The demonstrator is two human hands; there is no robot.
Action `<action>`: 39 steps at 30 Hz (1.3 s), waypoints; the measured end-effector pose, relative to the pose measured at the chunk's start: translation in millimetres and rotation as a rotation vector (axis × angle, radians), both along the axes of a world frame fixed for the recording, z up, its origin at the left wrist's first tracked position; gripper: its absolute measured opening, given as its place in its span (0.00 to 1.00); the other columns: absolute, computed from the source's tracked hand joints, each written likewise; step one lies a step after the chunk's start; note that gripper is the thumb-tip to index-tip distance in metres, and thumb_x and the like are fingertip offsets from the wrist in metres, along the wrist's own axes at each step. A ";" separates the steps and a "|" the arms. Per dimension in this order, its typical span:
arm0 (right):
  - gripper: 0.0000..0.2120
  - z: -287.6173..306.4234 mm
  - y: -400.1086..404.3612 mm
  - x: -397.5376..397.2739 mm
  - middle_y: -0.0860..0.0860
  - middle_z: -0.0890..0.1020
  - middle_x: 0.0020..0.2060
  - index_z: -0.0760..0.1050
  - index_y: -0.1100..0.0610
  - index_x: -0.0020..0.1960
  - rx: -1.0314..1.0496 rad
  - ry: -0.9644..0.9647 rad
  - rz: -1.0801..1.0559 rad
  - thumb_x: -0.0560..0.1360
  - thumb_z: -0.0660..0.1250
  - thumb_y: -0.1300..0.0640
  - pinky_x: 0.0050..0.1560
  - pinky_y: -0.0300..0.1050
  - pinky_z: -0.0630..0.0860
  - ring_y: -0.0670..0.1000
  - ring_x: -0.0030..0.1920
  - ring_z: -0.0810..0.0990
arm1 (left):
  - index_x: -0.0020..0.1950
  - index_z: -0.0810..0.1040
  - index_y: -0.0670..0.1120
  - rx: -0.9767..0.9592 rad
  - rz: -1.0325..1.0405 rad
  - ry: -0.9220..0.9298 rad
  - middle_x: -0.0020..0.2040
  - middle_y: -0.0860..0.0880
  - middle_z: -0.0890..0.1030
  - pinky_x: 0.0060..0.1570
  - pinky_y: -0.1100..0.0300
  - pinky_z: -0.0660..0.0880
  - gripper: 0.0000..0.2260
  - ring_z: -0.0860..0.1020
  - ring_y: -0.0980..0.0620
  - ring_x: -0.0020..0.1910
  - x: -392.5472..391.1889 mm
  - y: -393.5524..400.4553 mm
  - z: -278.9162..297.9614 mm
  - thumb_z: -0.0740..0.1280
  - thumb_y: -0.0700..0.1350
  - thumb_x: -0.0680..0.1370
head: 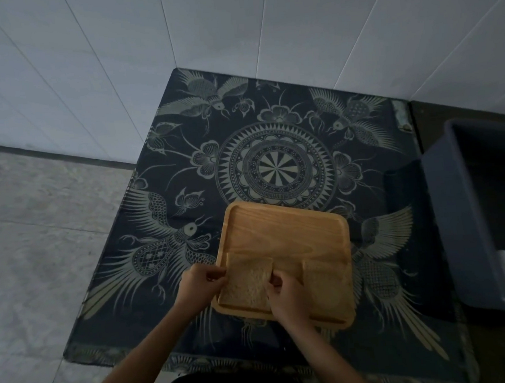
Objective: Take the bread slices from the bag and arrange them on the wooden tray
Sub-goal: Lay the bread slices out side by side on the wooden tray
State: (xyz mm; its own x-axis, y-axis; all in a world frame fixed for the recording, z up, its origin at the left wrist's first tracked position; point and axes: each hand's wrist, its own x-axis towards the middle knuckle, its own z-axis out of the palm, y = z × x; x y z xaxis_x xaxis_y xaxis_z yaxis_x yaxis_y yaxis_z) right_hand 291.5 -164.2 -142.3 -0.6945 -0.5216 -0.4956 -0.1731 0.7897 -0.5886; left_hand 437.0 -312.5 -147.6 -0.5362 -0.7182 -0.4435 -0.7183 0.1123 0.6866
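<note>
A square wooden tray [281, 231] lies on the patterned table near its front edge. One bread slice [247, 284] sits in the tray's near left corner. My left hand [199, 281] pinches its left edge and my right hand [285, 293] grips its right edge. A second bread slice [326, 285] lies flat in the tray's near right corner, beside my right hand. The far half of the tray is bare wood. No bread bag is in view.
The table is covered with a dark cloth [272, 148] printed with birds and a round medallion. A dark plastic bin [480, 214] stands at the right edge, with something white low inside it. White tiled walls rise behind; grey floor lies left.
</note>
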 end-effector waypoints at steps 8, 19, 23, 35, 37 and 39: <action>0.16 0.7 0.0 -1.0 0.49 0.84 0.58 0.78 0.54 0.68 0.009 0.039 0.024 0.81 0.67 0.52 0.57 0.48 0.81 0.48 0.56 0.83 | 0.51 0.88 0.51 -0.069 -0.008 -0.030 0.46 0.55 0.88 0.42 0.71 0.74 0.08 0.79 0.67 0.39 -1.2 2.1 -1.1 0.76 0.45 0.73; 0.18 4.5 2.6 -4.3 0.48 0.83 0.58 0.75 0.54 0.70 0.016 -0.012 0.042 0.82 0.66 0.53 0.52 0.39 0.78 0.46 0.54 0.82 | 0.54 0.87 0.46 -0.070 -0.091 -0.038 0.47 0.51 0.88 0.53 0.57 0.82 0.09 0.84 0.57 0.47 -4.7 -0.3 2.0 0.75 0.43 0.74; 0.21 12.0 7.0 -7.5 0.47 0.80 0.61 0.71 0.54 0.74 0.002 -0.107 0.036 0.82 0.65 0.54 0.52 0.36 0.77 0.43 0.54 0.78 | 0.56 0.86 0.45 -0.055 -0.172 -0.087 0.50 0.49 0.87 0.56 0.53 0.81 0.11 0.83 0.53 0.50 -8.3 -1.1 9.6 0.74 0.45 0.75; 0.17 40.5 45.9 -55.7 0.47 0.82 0.62 0.76 0.52 0.69 -0.195 -0.295 0.003 0.81 0.66 0.50 0.61 0.47 0.81 0.42 0.57 0.80 | 0.62 0.81 0.48 -0.167 -0.106 -0.072 0.58 0.50 0.83 0.51 0.57 0.78 0.17 0.82 0.51 0.52 -63.0 40.0 39.9 0.71 0.54 0.76; 0.15 44.7 56.7 -70.3 0.43 0.83 0.58 0.78 0.51 0.66 -0.204 -0.226 -0.001 0.80 0.66 0.49 0.55 0.40 0.80 0.38 0.54 0.80 | 0.62 0.81 0.47 -0.100 -0.114 -0.019 0.56 0.50 0.83 0.56 0.54 0.79 0.16 0.82 0.52 0.53 -77.4 50.4 44.2 0.71 0.53 0.76; 0.13 48.9 67.1 -85.0 0.40 0.83 0.53 0.80 0.48 0.62 -0.214 -0.150 -0.020 0.80 0.66 0.47 0.49 0.34 0.79 0.35 0.51 0.80 | 0.62 0.81 0.47 -0.014 -0.117 0.026 0.55 0.51 0.83 0.57 0.53 0.80 0.15 0.81 0.53 0.55 -90.5 59.6 46.8 0.71 0.51 0.77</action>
